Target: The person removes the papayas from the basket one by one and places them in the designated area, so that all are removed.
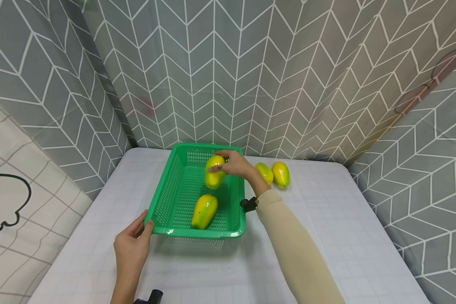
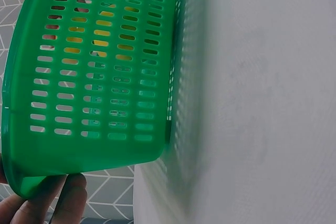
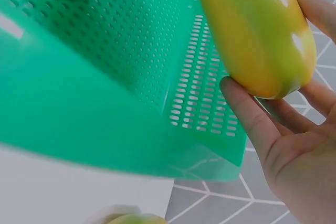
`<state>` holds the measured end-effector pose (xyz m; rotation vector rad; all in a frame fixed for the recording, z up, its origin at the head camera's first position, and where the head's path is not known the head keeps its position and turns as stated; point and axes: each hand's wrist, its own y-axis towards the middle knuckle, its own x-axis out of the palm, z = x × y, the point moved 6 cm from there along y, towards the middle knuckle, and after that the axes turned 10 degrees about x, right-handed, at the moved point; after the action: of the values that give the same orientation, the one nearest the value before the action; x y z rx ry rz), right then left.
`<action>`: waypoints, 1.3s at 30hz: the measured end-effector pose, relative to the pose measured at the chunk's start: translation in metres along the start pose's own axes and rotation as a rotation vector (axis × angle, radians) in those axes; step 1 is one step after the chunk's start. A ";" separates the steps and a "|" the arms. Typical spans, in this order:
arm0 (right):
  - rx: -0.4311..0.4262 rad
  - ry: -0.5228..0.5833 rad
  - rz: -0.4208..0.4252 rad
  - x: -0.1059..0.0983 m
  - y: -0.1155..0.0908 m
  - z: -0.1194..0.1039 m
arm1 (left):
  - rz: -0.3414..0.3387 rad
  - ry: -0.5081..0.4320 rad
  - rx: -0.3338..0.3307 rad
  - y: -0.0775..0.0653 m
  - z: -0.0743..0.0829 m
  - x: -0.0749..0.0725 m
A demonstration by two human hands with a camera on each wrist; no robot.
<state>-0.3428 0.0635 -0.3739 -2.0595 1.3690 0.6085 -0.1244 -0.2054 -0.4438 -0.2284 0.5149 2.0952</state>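
My right hand (image 1: 233, 164) grips a yellow-green papaya (image 1: 215, 172) over the right side of a green plastic basket (image 1: 157, 207). In the right wrist view, fingers curve round this papaya (image 3: 257, 35) above the basket's slotted wall. A second papaya (image 1: 204, 212) lies inside, towards the near end. At the near left corner, my left hand (image 1: 133, 245) pinches the basket's rim between thumb and fingers. From the left wrist, the basket's perforated wall (image 2: 100, 150) fills much of the view, with fingertips (image 2: 71, 203) under the rim corner.
Two more papayas, one partly behind my right wrist (image 1: 264, 172) and one beside it (image 1: 280, 175), lie on the white-covered table (image 1: 311, 202) right of the basket. Grey chevron-patterned curtains (image 1: 228, 76) enclose the back and sides.
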 end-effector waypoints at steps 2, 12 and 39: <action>0.008 0.007 -0.005 -0.004 0.000 0.003 | 0.000 -0.003 -0.006 0.000 0.000 0.000; 0.034 -0.003 0.028 -0.030 -0.006 0.015 | 0.005 -0.020 0.006 0.000 0.001 -0.001; 0.097 0.057 0.039 -0.080 -0.027 0.056 | 0.010 0.003 0.011 0.000 0.002 -0.001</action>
<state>-0.3496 0.1627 -0.3561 -1.9910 1.4451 0.4929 -0.1234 -0.2050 -0.4413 -0.2232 0.5297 2.1017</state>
